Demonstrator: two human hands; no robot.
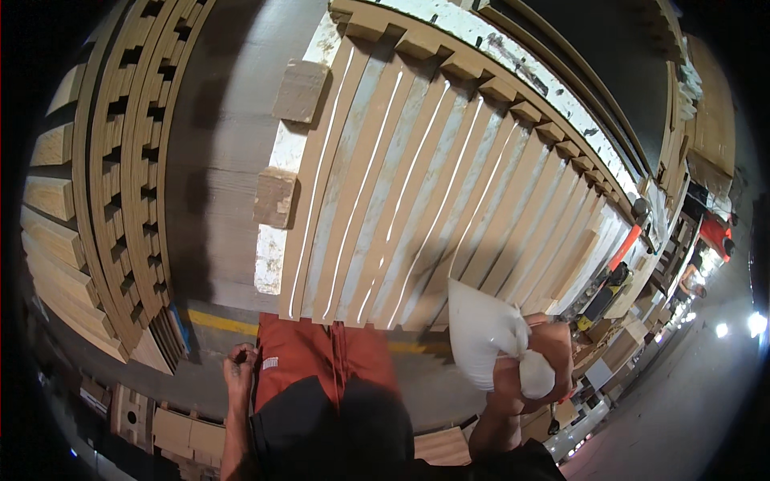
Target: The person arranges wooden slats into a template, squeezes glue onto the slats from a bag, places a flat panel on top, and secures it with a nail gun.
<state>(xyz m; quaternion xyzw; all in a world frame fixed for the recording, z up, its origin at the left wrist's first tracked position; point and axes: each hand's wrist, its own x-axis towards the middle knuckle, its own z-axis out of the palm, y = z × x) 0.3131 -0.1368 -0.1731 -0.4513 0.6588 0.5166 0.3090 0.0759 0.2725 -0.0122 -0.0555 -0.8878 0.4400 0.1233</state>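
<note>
My right hand (553, 346) is wrapped round the twisted top of a plump white piping bag (480, 325). The bag's narrow tip points up and away from me, over the near end of a wooden slat (461, 256). White glue-like lines run lengthwise along several slats, from the left one to the slat at the bag's tip. Slats farther right (536, 240) show no white line. Beside my left thigh hangs my left hand (241, 359), its fingers loosely curled with nothing visible in them.
The slats lie on a white, stained work table (271, 260). Two wooden blocks (301, 90) sit on its left edge. A notched wooden rail (449, 60) runs across the far ends. Stacked notched timber (120, 184) stands left. A hammer (626, 247) and other tools lie right.
</note>
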